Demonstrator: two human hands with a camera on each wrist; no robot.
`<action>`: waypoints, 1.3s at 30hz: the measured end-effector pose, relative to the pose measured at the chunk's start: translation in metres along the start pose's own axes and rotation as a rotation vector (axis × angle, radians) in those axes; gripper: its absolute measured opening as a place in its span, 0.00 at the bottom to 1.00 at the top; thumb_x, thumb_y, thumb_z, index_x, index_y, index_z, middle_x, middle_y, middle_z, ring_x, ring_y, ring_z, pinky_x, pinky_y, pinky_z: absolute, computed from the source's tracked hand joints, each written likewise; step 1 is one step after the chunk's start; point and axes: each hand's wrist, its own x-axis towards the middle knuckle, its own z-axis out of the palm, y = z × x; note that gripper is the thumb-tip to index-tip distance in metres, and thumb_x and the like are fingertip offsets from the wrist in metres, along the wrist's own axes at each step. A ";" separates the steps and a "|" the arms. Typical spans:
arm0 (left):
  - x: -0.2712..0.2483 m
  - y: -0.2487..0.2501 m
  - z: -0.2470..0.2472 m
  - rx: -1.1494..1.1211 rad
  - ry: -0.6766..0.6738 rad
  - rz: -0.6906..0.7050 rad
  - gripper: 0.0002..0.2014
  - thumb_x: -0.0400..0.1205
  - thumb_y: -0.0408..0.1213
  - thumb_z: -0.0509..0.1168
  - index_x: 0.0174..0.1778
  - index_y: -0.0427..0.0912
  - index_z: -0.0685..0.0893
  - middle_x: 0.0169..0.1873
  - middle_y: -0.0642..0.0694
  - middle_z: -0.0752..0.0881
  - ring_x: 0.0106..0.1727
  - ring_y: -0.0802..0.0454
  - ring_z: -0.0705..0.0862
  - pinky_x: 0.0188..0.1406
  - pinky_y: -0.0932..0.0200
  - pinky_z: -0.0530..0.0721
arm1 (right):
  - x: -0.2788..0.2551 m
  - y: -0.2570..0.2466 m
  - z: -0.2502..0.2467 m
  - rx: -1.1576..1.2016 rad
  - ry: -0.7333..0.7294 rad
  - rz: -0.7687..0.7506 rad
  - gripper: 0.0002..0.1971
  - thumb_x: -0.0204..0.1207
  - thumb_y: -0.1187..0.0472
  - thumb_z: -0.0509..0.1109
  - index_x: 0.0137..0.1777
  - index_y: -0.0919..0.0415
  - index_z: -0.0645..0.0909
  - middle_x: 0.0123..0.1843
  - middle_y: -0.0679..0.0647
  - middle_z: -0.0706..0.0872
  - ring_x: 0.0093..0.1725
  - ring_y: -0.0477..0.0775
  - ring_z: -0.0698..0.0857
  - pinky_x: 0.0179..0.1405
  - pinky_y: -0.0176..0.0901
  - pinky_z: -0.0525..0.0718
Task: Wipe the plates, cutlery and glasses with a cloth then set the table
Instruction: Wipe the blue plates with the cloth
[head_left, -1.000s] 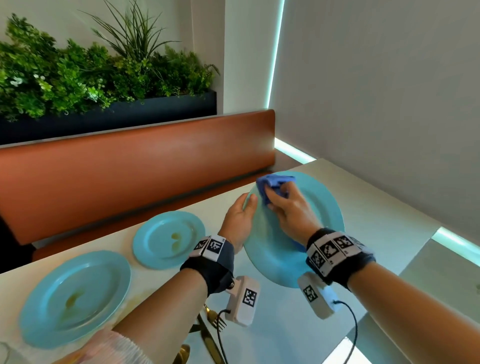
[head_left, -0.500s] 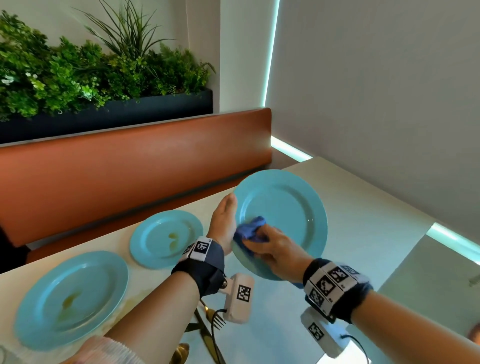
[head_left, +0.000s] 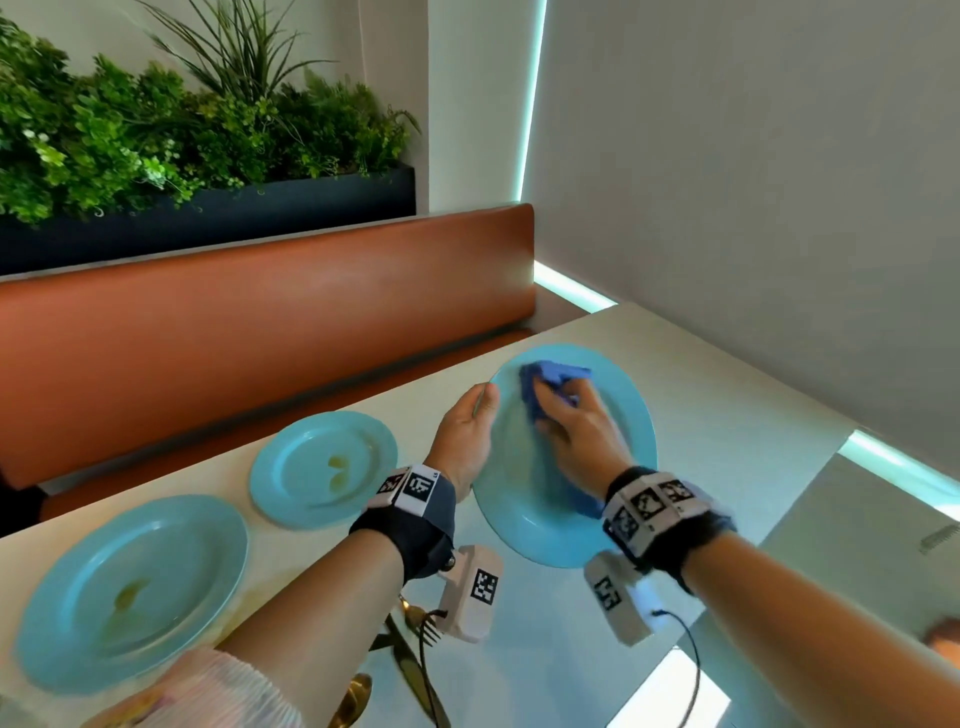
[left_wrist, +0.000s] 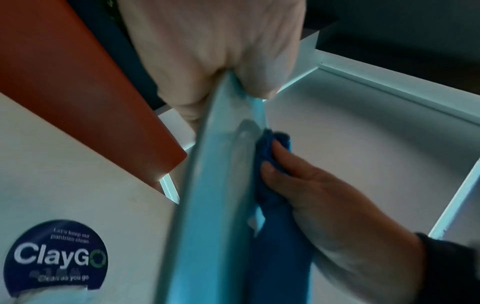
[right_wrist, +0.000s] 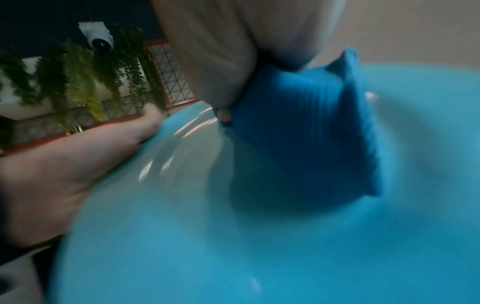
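I grip the tilted plate (head_left: 597, 530) rim with my left hand (head_left: 462, 436) at nine o'clock while my right hand (head_left: 576, 431) clutches the cloth (head_left: 550, 376) near twelve.

Turquoise plate (head_left: 618, 467), blue cloth (head_left: 556, 376)

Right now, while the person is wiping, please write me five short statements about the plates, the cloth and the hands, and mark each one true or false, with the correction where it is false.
1. The right hand presses a crumpled dark blue cloth onto the large round light blue plate. True.
2. The left hand lies flat on the table. False: it grips that plate's rim.
3. The small round light blue plate shows yellowish smears. True.
4. The large light blue plate at the near left is stacked on the small one. False: they lie apart on the pale table.
5. Gold-coloured cutlery lies on the held plate. False: it lies on the table below the wrists.
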 end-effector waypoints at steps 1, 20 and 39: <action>0.001 -0.001 0.000 0.010 0.011 0.003 0.13 0.88 0.44 0.51 0.48 0.50 0.82 0.49 0.48 0.86 0.52 0.51 0.84 0.57 0.57 0.82 | -0.010 -0.009 0.008 0.007 -0.076 -0.061 0.21 0.75 0.64 0.61 0.68 0.63 0.79 0.60 0.69 0.78 0.57 0.67 0.80 0.56 0.44 0.74; 0.000 -0.075 0.000 0.217 0.061 -0.220 0.15 0.87 0.47 0.56 0.56 0.42 0.82 0.55 0.40 0.86 0.55 0.43 0.85 0.59 0.49 0.81 | -0.011 0.032 0.027 0.015 -0.387 0.164 0.20 0.80 0.69 0.64 0.72 0.66 0.75 0.59 0.63 0.75 0.64 0.60 0.76 0.49 0.20 0.63; 0.004 -0.161 -0.021 0.692 0.133 -0.667 0.28 0.79 0.54 0.65 0.66 0.35 0.75 0.62 0.37 0.83 0.61 0.39 0.83 0.56 0.54 0.80 | -0.006 0.070 0.037 0.019 -0.528 0.546 0.24 0.78 0.55 0.68 0.74 0.55 0.74 0.66 0.59 0.83 0.66 0.59 0.79 0.59 0.37 0.74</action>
